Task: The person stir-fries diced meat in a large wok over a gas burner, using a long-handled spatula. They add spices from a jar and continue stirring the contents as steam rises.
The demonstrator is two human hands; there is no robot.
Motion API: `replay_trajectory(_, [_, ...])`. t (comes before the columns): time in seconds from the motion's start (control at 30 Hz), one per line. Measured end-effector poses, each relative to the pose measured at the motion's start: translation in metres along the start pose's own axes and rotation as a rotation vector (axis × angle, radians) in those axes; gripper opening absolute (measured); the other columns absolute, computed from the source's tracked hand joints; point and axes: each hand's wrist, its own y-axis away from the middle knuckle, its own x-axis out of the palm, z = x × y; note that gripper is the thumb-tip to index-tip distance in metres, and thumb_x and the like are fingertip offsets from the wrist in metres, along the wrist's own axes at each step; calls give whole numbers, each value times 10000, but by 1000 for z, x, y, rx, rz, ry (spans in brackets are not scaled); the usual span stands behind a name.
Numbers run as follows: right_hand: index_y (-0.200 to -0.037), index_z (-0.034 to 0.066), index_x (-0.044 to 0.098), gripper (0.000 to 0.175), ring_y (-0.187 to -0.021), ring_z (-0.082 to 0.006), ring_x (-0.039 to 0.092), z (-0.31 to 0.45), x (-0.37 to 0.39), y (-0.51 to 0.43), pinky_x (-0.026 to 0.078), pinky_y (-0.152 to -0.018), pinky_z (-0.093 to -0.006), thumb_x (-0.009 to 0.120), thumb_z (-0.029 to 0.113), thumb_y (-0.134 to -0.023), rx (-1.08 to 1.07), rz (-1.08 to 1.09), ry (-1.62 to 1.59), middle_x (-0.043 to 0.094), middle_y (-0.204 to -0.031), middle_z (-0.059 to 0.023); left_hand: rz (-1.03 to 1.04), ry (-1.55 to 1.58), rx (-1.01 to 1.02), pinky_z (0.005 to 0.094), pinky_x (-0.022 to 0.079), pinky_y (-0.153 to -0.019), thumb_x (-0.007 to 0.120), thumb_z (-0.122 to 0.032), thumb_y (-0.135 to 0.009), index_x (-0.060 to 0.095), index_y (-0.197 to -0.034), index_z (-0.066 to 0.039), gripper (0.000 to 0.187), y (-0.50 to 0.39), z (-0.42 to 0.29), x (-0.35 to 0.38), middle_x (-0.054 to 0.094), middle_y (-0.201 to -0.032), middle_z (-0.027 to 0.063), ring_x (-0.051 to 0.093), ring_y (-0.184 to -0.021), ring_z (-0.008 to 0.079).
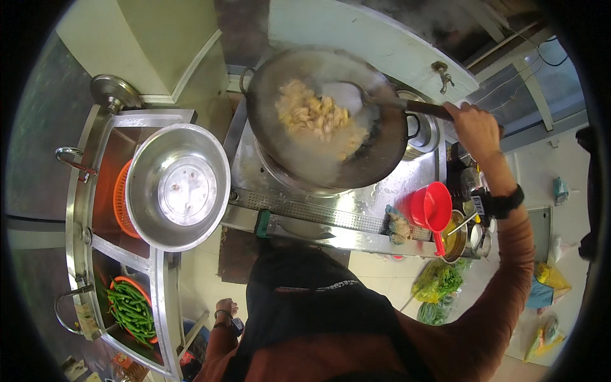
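Note:
My right hand (pixel 475 129) is closed around the dark handle of a wok spatula (pixel 425 109) at the upper right. The spatula's broad metal blade rests in a large wok (pixel 382 162), beside a heap of pale yellowish meat pieces (pixel 317 114). Steam rises over the food and blurs it in part. The wok sits on a steel stove (pixel 241 167). My left hand (pixel 227 306) hangs low at the lower left, away from the stove, with its fingers curled and nothing visible in them.
An empty steel basin (pixel 179 191) stands on the sink edge at left, over an orange basket (pixel 122 200). Green peppers (pixel 131 308) fill another basket in the sink. A red plastic ladle (pixel 432 205), a crumpled cloth (pixel 397 224) and condiment containers (pixel 470 184) stand right. A tap (pixel 443 76) juts from the wall.

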Motion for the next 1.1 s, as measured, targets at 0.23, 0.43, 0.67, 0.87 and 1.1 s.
replay_trajectory(0.23, [-794, 106, 717, 201, -813, -311, 640, -49, -43, 22, 499, -695, -444, 669, 261, -677, -160, 390, -3, 644, -772, -129, -186, -153, 261, 287, 386, -387, 516, -44, -888, 536, -908, -49, 28, -16, -43, 52, 560, -654, 112, 515, -483, 188])
replay_trajectory(0.43, [-789, 15, 669, 306, -757, -393, 630, 28, 30, 1, 483, -676, -481, 643, 316, -739, -234, 698, -513, 629, -764, -213, -134, -58, 199, 280, 336, -387, 501, -36, -900, 510, -875, -41, 27, 3, -31, 48, 466, -598, 57, 425, -463, 143])
replay_trajectory(0.67, [-1078, 36, 609, 296, -782, -329, 661, 180, 133, 34, 526, -706, -439, 603, 234, -858, 309, 532, -1207, 664, -875, -173, -205, -148, 152, 269, 299, -399, 507, -59, -897, 508, -815, -75, 83, 15, 0, 19, 472, -604, 51, 415, -463, 136])
replay_trajectory(0.87, [-1153, 56, 539, 270, -453, -103, 498, 180, 111, 60, 431, -367, -254, 560, 235, -952, 754, 761, -2213, 551, -688, -12, -16, -85, 141, 284, 341, -397, 515, -31, -877, 530, -842, -60, 47, 12, -39, -11, 505, -615, 68, 459, -463, 162])
replay_trajectory(1.1, [-979, 20, 559, 236, -452, -100, 506, 138, 59, 155, 428, -389, -233, 570, 254, -946, 1089, 712, -2192, 538, -634, -10, -205, -323, 183, 283, 388, -404, 503, -6, -885, 573, -1075, -6, 202, -2, -86, 13, 544, -661, 73, 522, -490, 161])
